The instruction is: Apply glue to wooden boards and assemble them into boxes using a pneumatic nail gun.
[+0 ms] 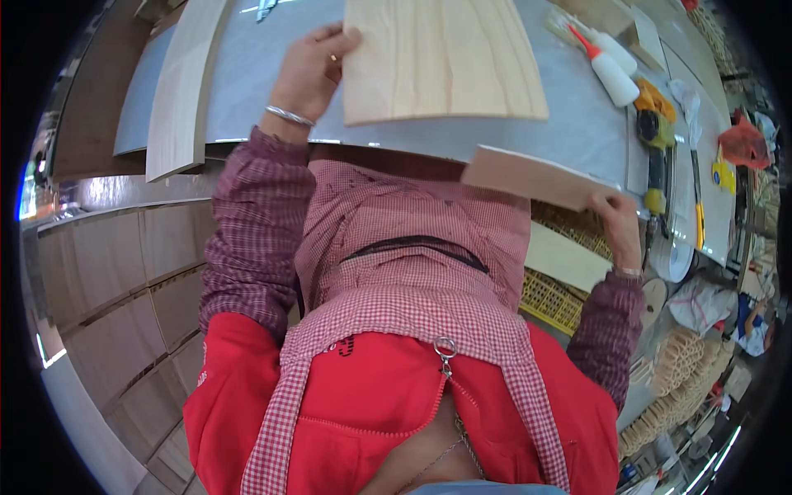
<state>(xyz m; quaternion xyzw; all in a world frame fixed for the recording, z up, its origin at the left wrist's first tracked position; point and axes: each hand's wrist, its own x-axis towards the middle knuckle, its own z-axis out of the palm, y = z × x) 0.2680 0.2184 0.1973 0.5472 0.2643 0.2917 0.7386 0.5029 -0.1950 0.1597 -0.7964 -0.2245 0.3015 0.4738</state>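
Note:
A pale wooden board [441, 62] with clear grain lies on the grey table [256, 95] in front of me. My left hand [318, 66] is closed on the board's left edge, fingers curled and thumb against it. Off to the right, my right hand [617, 219] grips one end of a thin, flat brown panel [536, 176] between thumb and fingers. That panel is tilted and crosses the table's near edge, apart from the pale board.
A long pale plank [181, 91] overhangs the table at left. White glue bottles with a red nozzle [612, 76] and a black-and-yellow tool [652, 128] lie at right. Under the table's right side are yellow crates [553, 301]. Stacked wooden panels [107, 289] stand at lower left.

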